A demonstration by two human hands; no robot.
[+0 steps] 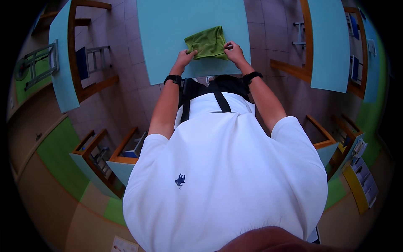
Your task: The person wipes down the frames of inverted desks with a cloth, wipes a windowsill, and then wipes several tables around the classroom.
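A green cloth (206, 43), folded to a rough square with some wrinkles, lies on the light blue table (168, 25) in front of me. At its near left corner, my left hand (184, 58) is closed, thumb and fingers pinching the edge. My right hand (234, 53) is closed at the cloth's right edge, its fingertips pinched together there. The cloth's far corner at the right sticks up a little higher than the left one. A black band circles each of my wrists.
More light blue tables with wooden frames stand to the left (63, 63) and right (329, 46), with folding stools (94, 59) beside them. Further tables are behind me on both sides. A yellow shelf box (354, 187) stands at the lower right.
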